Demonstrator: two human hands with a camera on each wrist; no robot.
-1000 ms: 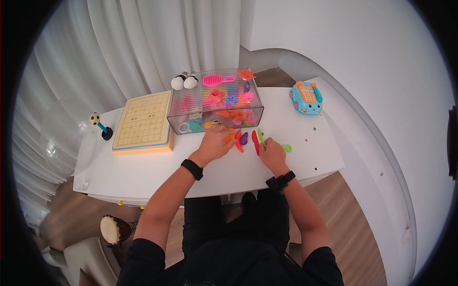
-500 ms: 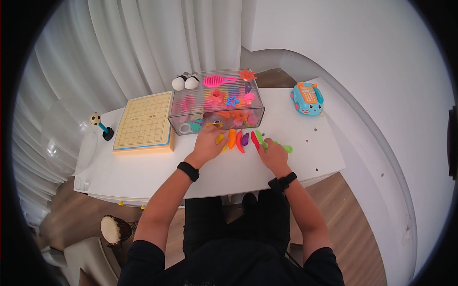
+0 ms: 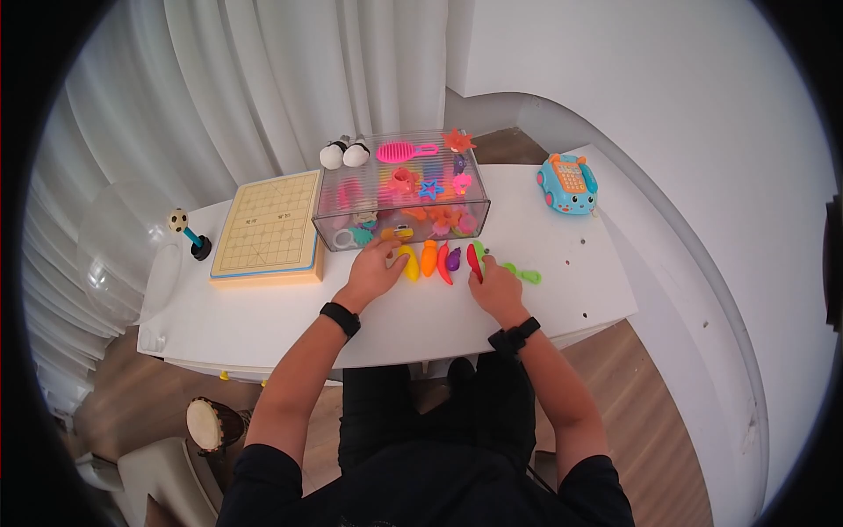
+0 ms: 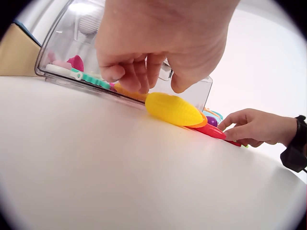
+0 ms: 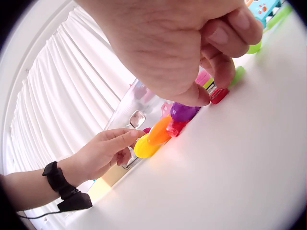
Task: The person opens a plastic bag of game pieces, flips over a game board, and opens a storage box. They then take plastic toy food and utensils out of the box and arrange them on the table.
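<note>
Beside the yellow toy corn is my left hand, fingers loosely bent and thumb right at its edge. In the left wrist view the hand hangs over the yellow corn. To the right lie an orange toy carrot, a red toy chili and a purple toy eggplant in a row. My right hand pinches a long red toy knife, its end showing by the fingertips in the right wrist view. Green toy pieces lie partly under that hand.
Behind the row stands a clear box of toys, with a pink brush and panda figures on top. A wooden board box and a football stand are at the left. A blue toy phone sits at the right.
My left hand has moved left from the carrot to the corn and drawn back, uncovering both in the row. The right hand stays at the red knife and green pieces, shifting only slightly.
</note>
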